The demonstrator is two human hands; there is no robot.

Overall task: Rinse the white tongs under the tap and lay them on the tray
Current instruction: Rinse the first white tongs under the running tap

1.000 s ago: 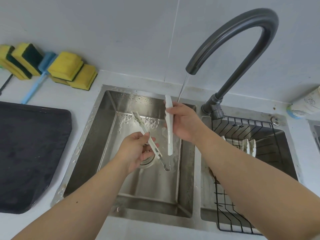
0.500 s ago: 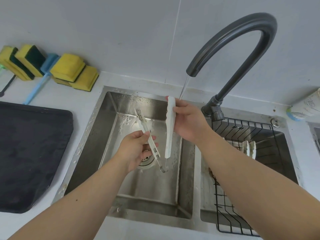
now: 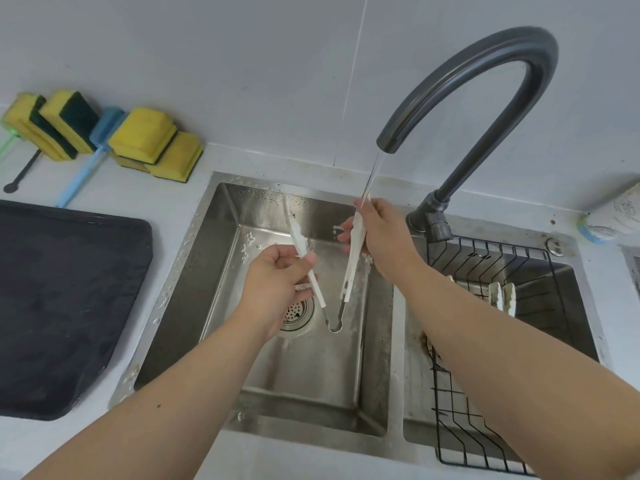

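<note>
Head camera: the white plastic tongs with a bent metal end (image 3: 352, 265) are held open like a letter V over the left bowl of the shiny steel sink (image 3: 311, 375). The metal bend points down, close above the round drain with little holes (image 3: 296, 313). The left hand (image 3: 277, 282) has its fingers and thumb curled round the left arm of the tongs. The right hand (image 3: 384, 237) pinches the right arm near its top. A thin stream of water (image 3: 370, 174) falls from the dark grey curved tap (image 3: 512, 38) and lands on the top of that right arm, right by the fingers. Drops of water sit on the sink walls.

The right bowl holds a black wire rack (image 3: 457, 410) with some white pieces (image 3: 502, 296) standing in it. To the left of the sink, a big black tray with round corners (image 3: 62, 306) lies flat on the pale counter (image 3: 166, 188). Behind the tray, yellow and green sponges (image 3: 142, 133) lean on the pale grey wall (image 3: 242, 64), with a light blue long-handled brush (image 3: 86, 168) between them.
</note>
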